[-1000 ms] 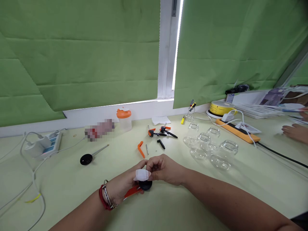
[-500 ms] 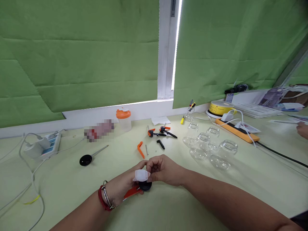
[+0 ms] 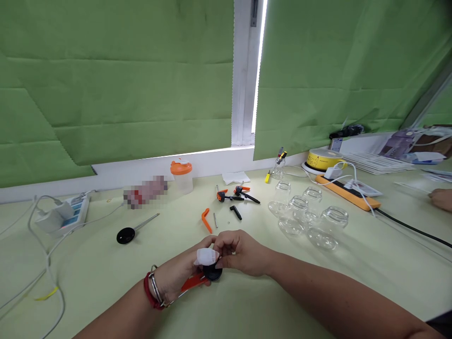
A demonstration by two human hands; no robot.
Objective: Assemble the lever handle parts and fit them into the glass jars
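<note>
- The left hand [image 3: 176, 278] has its fingers closed around a red and black clamp [image 3: 208, 274], low over the desk [image 3: 106, 282].
- The right hand [image 3: 243, 252] pinches the clamp's black end.
- This looks like fiddly fitting work. The next move needs a steady hold.

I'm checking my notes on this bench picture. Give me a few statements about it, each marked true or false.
1. The left hand and the right hand meet on a black round part with a red handle. True.
2. The orange-lidded cup lies on its side. False: it stands upright near the window sill.
3. Clear glass jars sit to the right of the hands. True.
4. The black knob with a metal rod is in the left hand. False: it lies on the table, apart to the left.
</note>
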